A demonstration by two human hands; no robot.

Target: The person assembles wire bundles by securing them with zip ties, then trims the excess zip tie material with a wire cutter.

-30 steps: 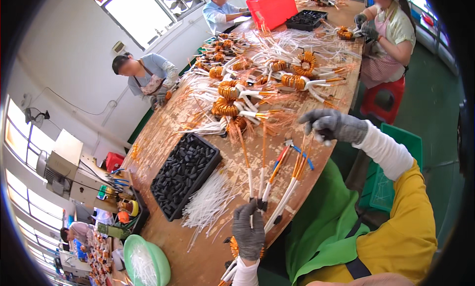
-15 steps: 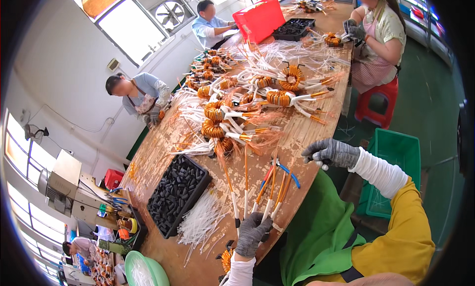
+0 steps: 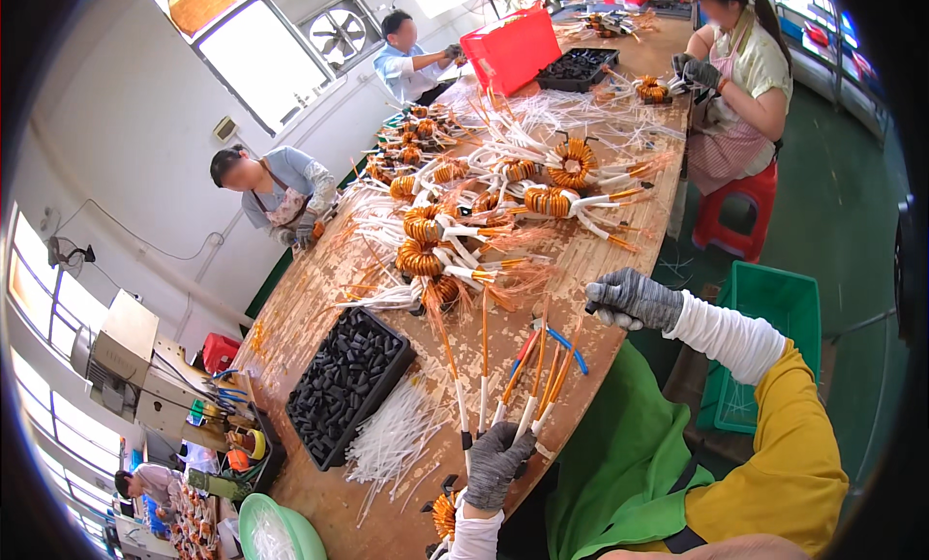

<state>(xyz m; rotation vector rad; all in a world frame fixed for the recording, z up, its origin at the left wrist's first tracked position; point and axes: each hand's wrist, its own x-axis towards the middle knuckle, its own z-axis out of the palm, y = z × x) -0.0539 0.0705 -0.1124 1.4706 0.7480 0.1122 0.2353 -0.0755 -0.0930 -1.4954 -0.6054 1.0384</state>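
My left hand (image 3: pixel 497 463), in a grey glove, is closed around the white-sleeved leads (image 3: pixel 524 417) of a copper-wound toroidal coil (image 3: pixel 444 514). The coil sits below that hand, partly cut off by the wrist. Bare orange copper ends fan upward from the leads, and one at the left carries a black band. My right hand (image 3: pixel 636 301), also gloved, is raised beyond the table's right edge with its fingers pinched. A small black tube (image 3: pixel 591 306) shows at its fingertips. Behind the copper ends lie pliers with red and blue handles (image 3: pixel 568 352).
A black tray of short black tubes (image 3: pixel 348 371) stands left of my left hand, beside loose white strips (image 3: pixel 397 434). Several coils (image 3: pixel 421 258) are heaped farther up the table (image 3: pixel 310 270). A green crate (image 3: pixel 764 337) stands at right; co-workers sit around the table.
My right hand has shifted slightly left, and the black tube at its fingertips shows more clearly. My left hand keeps its hold on the leads. The far co-worker's hands have risen beside the red bin.
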